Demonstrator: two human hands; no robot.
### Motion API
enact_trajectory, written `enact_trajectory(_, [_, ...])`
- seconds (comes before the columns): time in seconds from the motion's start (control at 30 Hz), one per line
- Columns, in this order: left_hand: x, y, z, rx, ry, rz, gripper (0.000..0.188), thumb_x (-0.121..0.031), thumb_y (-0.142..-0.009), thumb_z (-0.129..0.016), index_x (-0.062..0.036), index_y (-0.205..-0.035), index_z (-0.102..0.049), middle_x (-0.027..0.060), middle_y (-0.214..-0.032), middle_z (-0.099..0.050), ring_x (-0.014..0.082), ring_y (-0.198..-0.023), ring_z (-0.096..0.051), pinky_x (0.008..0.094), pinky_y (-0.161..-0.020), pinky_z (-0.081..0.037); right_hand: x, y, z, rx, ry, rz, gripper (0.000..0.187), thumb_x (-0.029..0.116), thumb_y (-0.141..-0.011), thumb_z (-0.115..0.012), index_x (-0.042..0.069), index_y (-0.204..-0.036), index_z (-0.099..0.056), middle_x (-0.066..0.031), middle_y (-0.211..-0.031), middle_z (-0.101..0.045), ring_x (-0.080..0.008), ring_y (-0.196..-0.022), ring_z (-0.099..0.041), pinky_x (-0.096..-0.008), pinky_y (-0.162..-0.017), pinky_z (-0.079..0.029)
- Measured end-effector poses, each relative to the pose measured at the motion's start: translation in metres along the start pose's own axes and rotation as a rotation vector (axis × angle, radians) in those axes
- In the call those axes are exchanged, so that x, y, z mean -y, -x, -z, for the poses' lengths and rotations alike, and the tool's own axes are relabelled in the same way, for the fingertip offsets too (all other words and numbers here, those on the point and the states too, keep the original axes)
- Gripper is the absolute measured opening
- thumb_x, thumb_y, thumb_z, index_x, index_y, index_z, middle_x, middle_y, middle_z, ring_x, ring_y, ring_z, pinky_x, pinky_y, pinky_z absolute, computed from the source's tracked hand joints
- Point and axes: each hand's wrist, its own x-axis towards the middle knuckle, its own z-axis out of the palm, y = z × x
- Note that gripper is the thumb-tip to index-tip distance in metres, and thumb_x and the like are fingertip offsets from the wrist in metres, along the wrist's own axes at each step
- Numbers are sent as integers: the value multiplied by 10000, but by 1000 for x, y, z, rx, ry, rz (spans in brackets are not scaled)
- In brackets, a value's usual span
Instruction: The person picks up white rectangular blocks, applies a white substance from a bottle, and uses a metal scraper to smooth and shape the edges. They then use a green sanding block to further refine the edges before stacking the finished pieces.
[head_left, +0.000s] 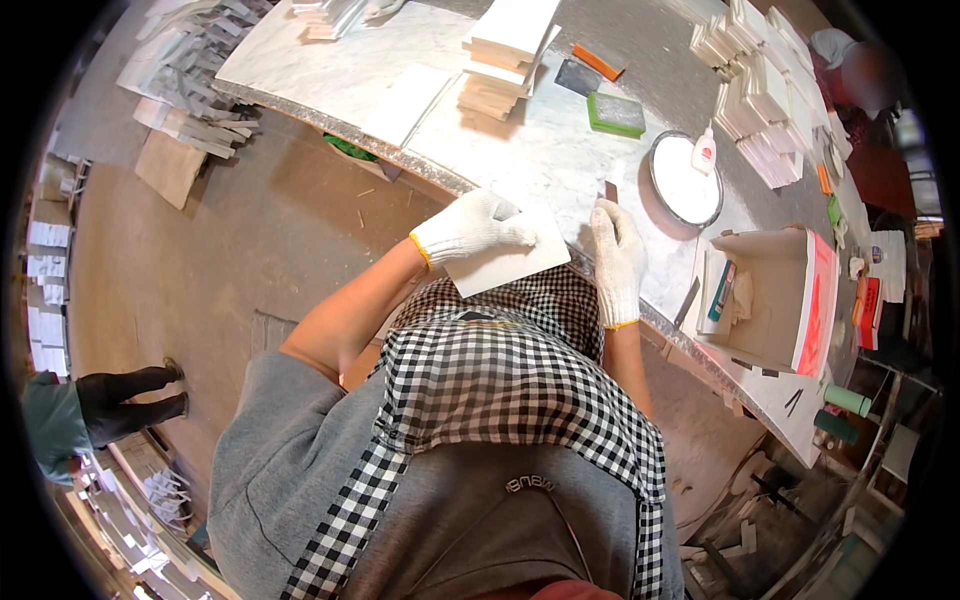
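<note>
My left hand (475, 230), in a white knit glove with a yellow cuff edge, grips a flat white board (520, 258) at the table's near edge, thumb on top. Beside it, my gloved right hand (620, 255) is closed on a small flat brown piece (610, 190) that juts past its fingertips; its kind cannot be told. To the right of that hand sits a round dark-rimmed tub (658, 196) with a white filling. A white squeeze bottle (704, 152) lies over its rim. Farther off are a green sponge block (617, 116), a dark grey pad (577, 78) and an orange strip (598, 62).
White boards (512, 40) are stacked at the table's far side; more stacks (765, 100) stand right. An open cardboard box (775, 300) holds small items near the right edge. One person (850, 75) is at far right, another (100, 410) walks at left.
</note>
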Motion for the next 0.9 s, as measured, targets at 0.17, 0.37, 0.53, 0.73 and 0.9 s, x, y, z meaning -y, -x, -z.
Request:
enact_trajectory(0.17, [-6,0,1,-13,-28,24,335,-293,-894,-776,13,-1030,-780,33,-813,-734,84,-710,-634,268,-661,-528,9,8,-3,62,-257,-34,309,167,-1042,-569,-4,-1276,-676,-113,-1159,-713,-149,-988,-664,-292,-884,-539])
enact_trajectory(0.37, [-5,-4,-8,-171,284,161,309,-282,-960,-699,26,-981,-721,34,-838,-681,90,-709,-591,282,-639,-503,7,9,-11,79,-255,-18,401,90,-1026,-524,23,-1416,-585,-88,-1115,-706,-119,-874,-648,-260,-766,-538])
enact_trajectory(0.53, [14,-13,-33,-303,649,314,301,-275,-987,-660,24,-977,-688,10,-816,-611,88,-667,-485,261,-582,-416,10,23,-32,238,-101,-143,561,170,-976,-512,76,-1528,-481,-83,-881,-691,-146,-734,-608,-308,-708,-514])
enact_trajectory(0.73, [31,-25,-39,-346,589,281,350,-312,-988,-667,35,-1008,-704,10,-809,-607,90,-646,-426,293,-552,-374,-9,18,-43,326,50,-137,527,241,-1001,-461,78,-1501,-502,-98,-766,-667,-209,-702,-639,-372,-728,-521])
enact_trajectory(0.9, [36,-26,-36,-319,444,297,369,-324,-994,-661,39,-1024,-720,34,-828,-629,93,-675,-453,313,-576,-402,-13,8,-49,361,112,-107,511,264,-1014,-463,122,-1502,-512,-110,-728,-652,-223,-691,-654,-384,-717,-519])
